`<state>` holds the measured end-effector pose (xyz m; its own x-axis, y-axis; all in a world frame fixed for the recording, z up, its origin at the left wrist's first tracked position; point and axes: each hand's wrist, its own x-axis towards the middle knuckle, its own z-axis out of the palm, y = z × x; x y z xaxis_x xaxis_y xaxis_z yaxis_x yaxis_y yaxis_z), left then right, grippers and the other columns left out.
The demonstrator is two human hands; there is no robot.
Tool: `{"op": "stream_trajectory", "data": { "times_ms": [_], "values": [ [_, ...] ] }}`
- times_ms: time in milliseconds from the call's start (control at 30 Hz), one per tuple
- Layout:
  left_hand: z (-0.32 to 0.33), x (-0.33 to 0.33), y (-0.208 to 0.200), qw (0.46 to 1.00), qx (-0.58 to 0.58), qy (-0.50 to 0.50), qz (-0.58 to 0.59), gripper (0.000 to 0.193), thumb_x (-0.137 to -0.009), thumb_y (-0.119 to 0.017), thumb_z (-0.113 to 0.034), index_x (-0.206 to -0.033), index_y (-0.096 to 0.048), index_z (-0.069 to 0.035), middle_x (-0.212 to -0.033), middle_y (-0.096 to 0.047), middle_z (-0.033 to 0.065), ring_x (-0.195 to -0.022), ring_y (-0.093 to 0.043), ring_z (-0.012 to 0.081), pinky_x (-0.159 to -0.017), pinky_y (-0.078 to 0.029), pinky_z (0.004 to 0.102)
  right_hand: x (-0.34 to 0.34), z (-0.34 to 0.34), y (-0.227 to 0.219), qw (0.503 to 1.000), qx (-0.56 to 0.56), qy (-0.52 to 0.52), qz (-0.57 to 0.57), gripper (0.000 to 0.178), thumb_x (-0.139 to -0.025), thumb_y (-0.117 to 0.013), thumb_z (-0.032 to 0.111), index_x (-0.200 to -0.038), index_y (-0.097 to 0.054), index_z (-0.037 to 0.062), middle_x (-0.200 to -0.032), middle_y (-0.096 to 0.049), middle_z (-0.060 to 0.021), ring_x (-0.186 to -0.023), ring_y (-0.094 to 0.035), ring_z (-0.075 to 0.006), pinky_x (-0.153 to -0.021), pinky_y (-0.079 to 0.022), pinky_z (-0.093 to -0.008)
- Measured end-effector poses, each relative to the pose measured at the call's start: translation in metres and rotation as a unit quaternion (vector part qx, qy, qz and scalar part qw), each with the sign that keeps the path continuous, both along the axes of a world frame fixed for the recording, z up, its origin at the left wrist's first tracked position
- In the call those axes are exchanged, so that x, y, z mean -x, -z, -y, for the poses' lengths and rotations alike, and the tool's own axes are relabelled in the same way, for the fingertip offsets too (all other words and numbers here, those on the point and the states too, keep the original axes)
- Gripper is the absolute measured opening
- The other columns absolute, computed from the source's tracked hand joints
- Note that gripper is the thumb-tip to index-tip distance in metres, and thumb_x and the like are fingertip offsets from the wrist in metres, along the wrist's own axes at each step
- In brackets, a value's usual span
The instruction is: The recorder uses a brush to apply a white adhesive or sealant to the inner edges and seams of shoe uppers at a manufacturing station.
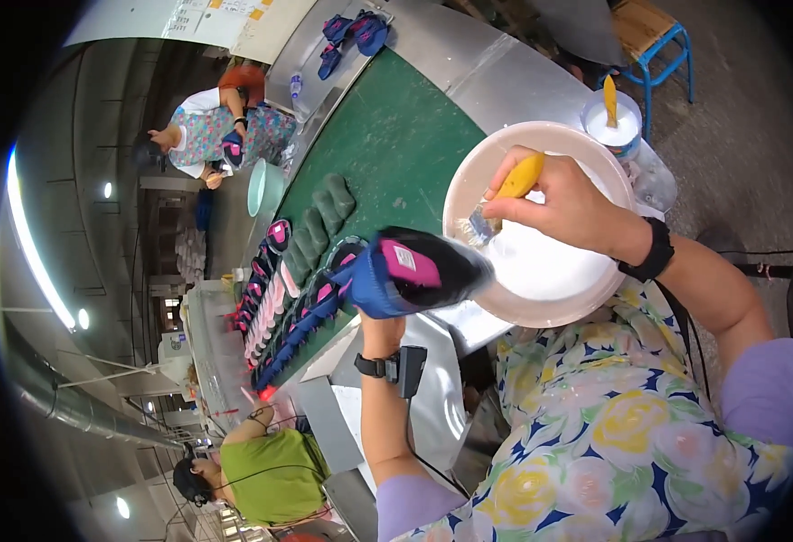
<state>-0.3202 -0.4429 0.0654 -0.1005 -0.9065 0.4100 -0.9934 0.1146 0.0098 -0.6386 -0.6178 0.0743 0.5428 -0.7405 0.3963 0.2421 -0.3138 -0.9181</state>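
My right hand [572,203] pinches a paintbrush with a yellow handle [520,176]. Its bristles point down inside the rim of a pale pink basin [618,280], which holds white liquid [545,262]. Left of the basin, my left hand [381,330] grips a dark blue shoe upper [369,275] from below; most of its fingers are hidden behind it. A pink patch with a white label shows inside the upper. The toe end, blurred by motion, reaches to the basin's left rim, near the bristles; I cannot tell whether they touch.
On the green belt [414,135] lie rows of blue-and-pink shoe uppers [279,348], with grey-green pieces [315,230] beside them. A small bucket [609,131] with another brush stands beyond the basin. One co-worker [197,135] holds an upper across the belt; another [274,474] works at left.
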Motion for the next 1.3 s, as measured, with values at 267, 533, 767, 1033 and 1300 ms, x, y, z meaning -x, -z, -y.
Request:
{"op": "stream_trajectory", "data": {
  "times_ms": [267, 533, 767, 1033, 1300],
  "values": [
    [-0.020, 0.060, 0.048, 0.998, 0.016, 0.006, -0.063, 0.055, -0.092, -0.063, -0.017, -0.142, -0.043, -0.004, -0.131, -0.057, 0.0110, -0.121, -0.056, 0.0246, -0.104, -0.045, 0.0396, -0.025, -0.022, -0.006, 0.937, 0.302, -0.074, 0.161, 0.018, -0.088, -0.072, 0.017, -0.095, -0.061, 0.0056, -0.095, -0.065, -0.0067, -0.091, -0.066, -0.0241, -0.076, -0.054, -0.0339],
    [-0.028, 0.096, 0.079, 0.992, 0.045, 0.005, -0.120, 0.061, -0.088, -0.067, -0.018, -0.143, -0.043, -0.004, -0.132, -0.056, 0.0114, -0.121, -0.055, 0.0251, -0.104, -0.044, 0.0398, -0.041, -0.014, 0.008, 0.907, 0.410, -0.096, 0.027, 0.021, -0.081, -0.069, 0.016, -0.094, -0.056, 0.0050, -0.092, -0.060, -0.0074, -0.088, -0.063, -0.0265, -0.072, -0.054, -0.0372],
    [-0.024, 0.087, 0.073, 0.982, 0.066, -0.002, -0.175, 0.067, -0.085, -0.070, -0.019, -0.143, -0.042, -0.004, -0.132, -0.055, 0.0118, -0.122, -0.054, 0.0256, -0.105, -0.043, 0.0400, -0.031, -0.007, 0.003, 0.964, 0.186, -0.145, -0.122, 0.024, -0.091, -0.066, 0.023, -0.092, -0.056, 0.0007, -0.077, -0.062, -0.0159, -0.071, -0.064, -0.0327, -0.069, -0.052, -0.0379],
    [-0.026, 0.037, 0.038, 0.968, 0.087, -0.013, -0.237, 0.073, -0.082, -0.074, -0.020, -0.144, -0.041, -0.003, -0.133, -0.054, 0.0122, -0.123, -0.053, 0.0262, -0.105, -0.043, 0.0401, -0.007, -0.003, -0.028, 0.938, 0.103, -0.181, -0.277, 0.025, -0.089, -0.066, 0.021, -0.086, -0.058, -0.0018, -0.077, -0.065, -0.0167, -0.070, -0.065, -0.0297, -0.065, -0.050, -0.0368],
    [-0.037, 0.053, 0.049, 0.950, 0.100, -0.008, -0.296, 0.079, -0.078, -0.078, -0.021, -0.145, -0.040, -0.003, -0.134, -0.053, 0.0127, -0.124, -0.052, 0.0267, -0.106, -0.042, 0.0403, -0.026, -0.019, -0.015, 0.945, 0.301, -0.110, -0.070, 0.020, -0.092, -0.067, 0.021, -0.092, -0.056, 0.0040, -0.083, -0.063, -0.0124, -0.079, -0.064, -0.0307, -0.070, -0.050, -0.0380]
  ]
}}
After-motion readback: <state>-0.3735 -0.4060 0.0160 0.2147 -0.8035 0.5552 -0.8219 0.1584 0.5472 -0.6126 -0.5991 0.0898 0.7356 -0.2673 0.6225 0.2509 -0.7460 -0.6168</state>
